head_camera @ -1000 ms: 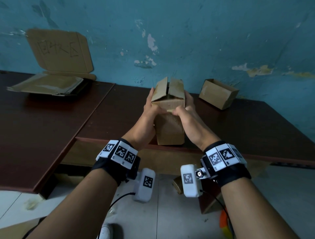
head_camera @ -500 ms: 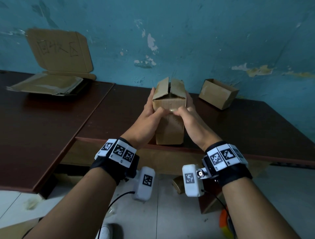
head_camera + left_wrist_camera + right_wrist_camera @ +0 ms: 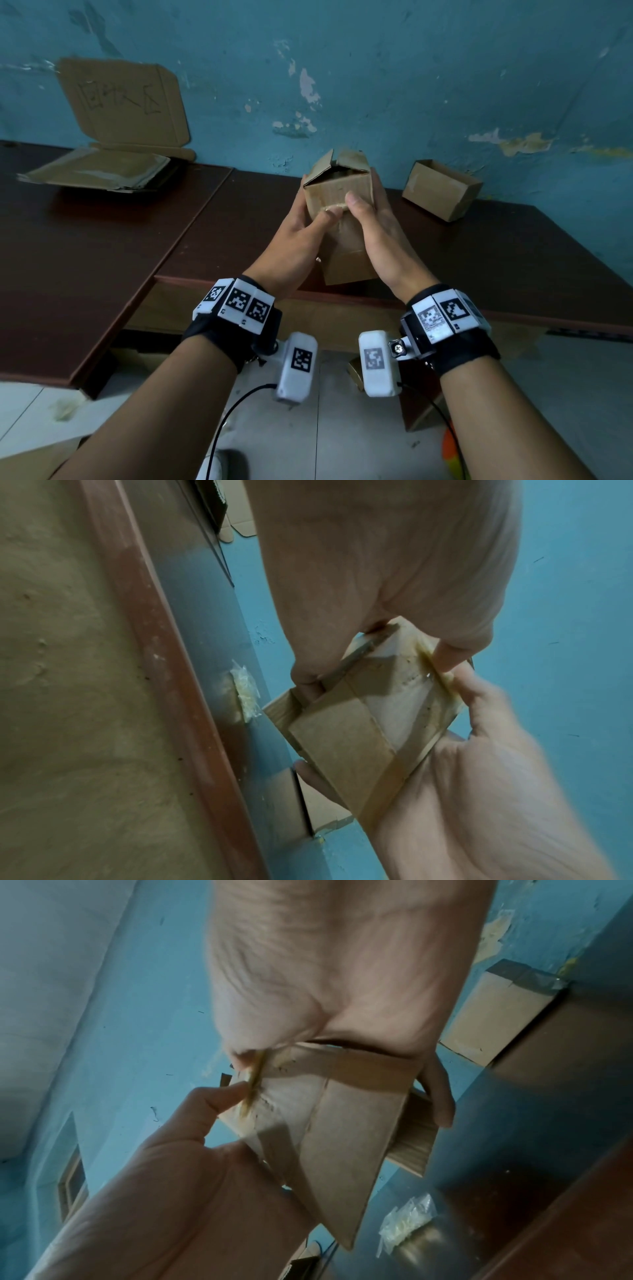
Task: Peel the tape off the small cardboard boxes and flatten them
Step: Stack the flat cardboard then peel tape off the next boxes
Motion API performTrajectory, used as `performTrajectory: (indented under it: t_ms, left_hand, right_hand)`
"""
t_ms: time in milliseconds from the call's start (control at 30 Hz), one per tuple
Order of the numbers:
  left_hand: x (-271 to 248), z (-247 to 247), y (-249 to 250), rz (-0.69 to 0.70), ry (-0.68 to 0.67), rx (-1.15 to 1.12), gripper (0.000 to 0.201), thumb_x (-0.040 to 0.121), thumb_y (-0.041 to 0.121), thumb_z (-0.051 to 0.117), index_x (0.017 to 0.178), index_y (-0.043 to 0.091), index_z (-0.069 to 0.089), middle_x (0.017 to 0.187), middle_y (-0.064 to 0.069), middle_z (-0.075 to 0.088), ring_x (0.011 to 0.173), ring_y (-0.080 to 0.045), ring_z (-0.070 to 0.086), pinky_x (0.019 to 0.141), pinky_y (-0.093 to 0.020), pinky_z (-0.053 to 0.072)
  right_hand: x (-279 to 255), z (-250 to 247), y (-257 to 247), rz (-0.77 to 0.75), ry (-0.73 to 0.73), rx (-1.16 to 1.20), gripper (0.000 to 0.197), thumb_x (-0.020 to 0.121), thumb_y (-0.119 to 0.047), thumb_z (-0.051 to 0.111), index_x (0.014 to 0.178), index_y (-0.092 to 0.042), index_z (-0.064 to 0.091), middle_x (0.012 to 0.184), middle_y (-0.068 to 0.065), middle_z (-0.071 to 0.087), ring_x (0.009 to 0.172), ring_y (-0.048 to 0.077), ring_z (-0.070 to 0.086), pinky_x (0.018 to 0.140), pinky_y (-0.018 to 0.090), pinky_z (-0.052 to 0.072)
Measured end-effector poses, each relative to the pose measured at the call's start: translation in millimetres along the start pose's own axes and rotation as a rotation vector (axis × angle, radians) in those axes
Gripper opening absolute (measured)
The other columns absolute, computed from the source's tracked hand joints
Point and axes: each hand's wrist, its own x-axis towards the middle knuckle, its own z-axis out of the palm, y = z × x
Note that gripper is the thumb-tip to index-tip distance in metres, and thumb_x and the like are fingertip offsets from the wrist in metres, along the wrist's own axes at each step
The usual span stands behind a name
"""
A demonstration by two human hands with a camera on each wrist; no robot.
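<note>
Both hands, left hand (image 3: 301, 236) and right hand (image 3: 376, 226), now clamp the small cardboard box (image 3: 339, 219) tilted, thumbs picking at its tape (image 3: 394, 775), so peeling's starting.

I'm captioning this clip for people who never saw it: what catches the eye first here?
First, the small cardboard box held up over the dark table's front edge, its top flaps open, the left hand and right hand gripping it and both thumbs at the tape on its near face. Then a second open box behind it by the peeling blue wall, and flattened cardboard at far left.
</note>
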Motion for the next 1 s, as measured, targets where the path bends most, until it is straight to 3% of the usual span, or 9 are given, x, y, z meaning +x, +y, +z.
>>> performTrajectory:
  t_ms: [100, 233, 300, 400, 500, 600, 733, 867, 1000]
  left_hand:
    - [-1, 2, 1, -0.015, 0.000, -0.015, 0.052, 0.111, 0.016, 0.054, 0.161, 0.018, 0.040, 0.149, -0.013, 0.064, 0.137, -0.029, 0.064, 0.112, -0.046, 0.056]
    - [-1, 3, 4, -0.036, 0.010, -0.041, 0.049, 0.110, 0.010, 0.049, 0.159, 0.018, 0.043, 0.140, -0.010, 0.068, 0.122, -0.016, 0.072, 0.093, -0.028, 0.061]
    - [-3, 4, 5, -0.032, -0.002, -0.038, 0.054, 0.105, 0.014, 0.051, 0.158, 0.014, 0.042, 0.142, -0.014, 0.066, 0.121, -0.014, 0.072, 0.093, -0.026, 0.060]
    - [-5, 6, 6, -0.018, 0.007, -0.024, 0.050, 0.104, 0.012, 0.049, 0.152, 0.002, 0.045, 0.122, -0.010, 0.070, 0.104, -0.001, 0.074, 0.086, -0.018, 0.058]
    - [-4, 6, 7, -0.053, 0.009, -0.066, 0.057, 0.095, 0.022, 0.048, 0.148, 0.001, 0.049, 0.121, -0.009, 0.072, 0.108, -0.013, 0.075, 0.087, -0.027, 0.060]
    - [-2, 8, 7, -0.071, 0.037, -0.036, 0.055, 0.103, 0.027, 0.052, 0.156, 0.013, 0.045, 0.142, -0.013, 0.066, 0.128, -0.022, 0.069, 0.103, -0.040, 0.060]
    - [0, 5, 3, -0.073, 0.043, 0.001, 0.044, 0.111, 0.011, 0.048, 0.154, 0.021, 0.045, 0.134, -0.003, 0.068, 0.118, -0.010, 0.072, 0.096, -0.032, 0.059]
    - [-2, 5, 4, -0.054, 0.016, -0.002, 0.054, 0.102, 0.019, 0.059, 0.154, 0.021, 0.045, 0.143, -0.010, 0.065, 0.133, -0.023, 0.066, 0.109, -0.042, 0.058]
    - [-2, 5, 4, -0.045, 0.011, 0.019, 0.065, 0.093, 0.020, 0.063, 0.155, 0.021, 0.043, 0.142, -0.012, 0.064, 0.133, -0.028, 0.065, 0.103, -0.040, 0.058]
  right_hand:
    - [2, 2, 6, 0.004, 0.001, -0.024, 0.077, 0.090, -0.081, 0.053, 0.160, -0.051, 0.040, 0.154, 0.007, 0.056, 0.142, 0.028, 0.059, 0.118, 0.061, 0.050]
    - [2, 3, 10, -0.001, 0.006, -0.070, 0.075, 0.090, -0.081, 0.048, 0.159, -0.057, 0.036, 0.154, 0.005, 0.048, 0.147, 0.030, 0.052, 0.123, 0.062, 0.043]
    - [3, 4, 11, 0.001, -0.006, -0.102, 0.080, 0.089, -0.086, 0.047, 0.162, -0.058, 0.031, 0.157, 0.007, 0.044, 0.150, 0.034, 0.045, 0.125, 0.065, 0.038]
    - [4, 2, 15, 0.025, -0.039, -0.131, 0.092, 0.085, -0.096, 0.048, 0.165, -0.056, 0.025, 0.161, 0.010, 0.041, 0.151, 0.041, 0.043, 0.122, 0.070, 0.039]
    - [3, -1, 15, 0.029, -0.055, -0.150, 0.095, 0.084, -0.092, 0.049, 0.166, -0.052, 0.023, 0.159, 0.011, 0.042, 0.150, 0.044, 0.043, 0.120, 0.072, 0.041]
    - [-2, -2, 8, 0.017, -0.067, -0.161, 0.091, 0.086, -0.078, 0.049, 0.167, -0.045, 0.026, 0.158, 0.011, 0.042, 0.152, 0.038, 0.042, 0.123, 0.070, 0.037]
    - [-7, -3, 2, 0.053, -0.066, -0.150, 0.094, 0.080, -0.073, 0.047, 0.168, -0.047, 0.022, 0.158, 0.008, 0.038, 0.152, 0.036, 0.038, 0.124, 0.067, 0.037]
    - [-11, -4, -5, 0.075, -0.056, -0.128, 0.095, 0.074, -0.068, 0.047, 0.165, -0.052, 0.026, 0.153, 0.006, 0.039, 0.147, 0.035, 0.040, 0.122, 0.064, 0.039]
    - [-15, -8, -9, 0.062, -0.092, -0.100, 0.085, 0.074, -0.061, 0.050, 0.157, -0.055, 0.032, 0.148, 0.003, 0.042, 0.141, 0.034, 0.042, 0.119, 0.064, 0.042]
